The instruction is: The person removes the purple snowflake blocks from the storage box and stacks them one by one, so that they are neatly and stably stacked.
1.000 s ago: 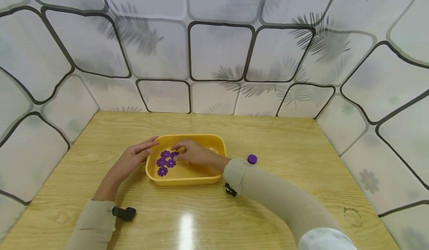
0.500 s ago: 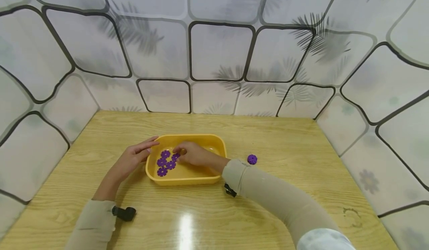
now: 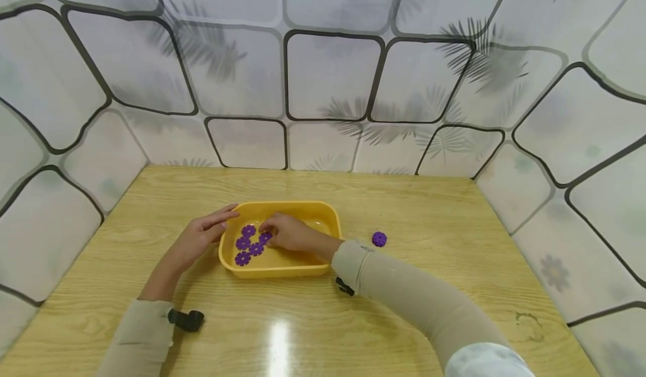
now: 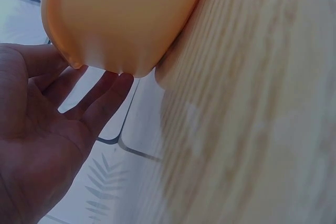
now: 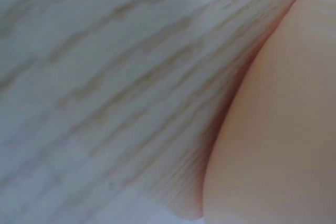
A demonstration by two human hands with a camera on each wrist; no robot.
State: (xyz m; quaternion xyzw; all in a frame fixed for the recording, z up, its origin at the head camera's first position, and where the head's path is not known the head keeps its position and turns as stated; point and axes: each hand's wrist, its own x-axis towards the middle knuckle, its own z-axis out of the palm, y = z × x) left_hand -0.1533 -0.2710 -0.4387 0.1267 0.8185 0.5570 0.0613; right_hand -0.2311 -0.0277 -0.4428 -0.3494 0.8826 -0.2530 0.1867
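Note:
Several purple flower-shaped notched discs (image 3: 243,243) lie in the left part of a yellow plastic basin (image 3: 282,272). My right hand (image 3: 291,234) reaches into the basin, fingers bent, its thumb and forefinger around one purple disc (image 3: 265,238); they appear to pinch it. My left hand (image 3: 204,234) stays at the basin's left end with its fingers extended. In the left wrist view, that hand's fingertips (image 4: 125,80) touch the outside of the basin (image 4: 121,19). The right wrist view shows only the basin's outer wall (image 5: 278,129) and the tabletop, with the right hand hidden.
Another purple piece (image 3: 379,239), apparently stacked discs, sits on the wooden table (image 3: 424,214) to the right of the basin, beyond the right sleeve. Patterned panels (image 3: 333,77) enclose the table at the back and both sides.
My right hand shifts only slightly within the basin. Some of the purple discs slide a little left, and the disc at my fingertips moves slightly right, widening the gap. My left hand keeps its place.

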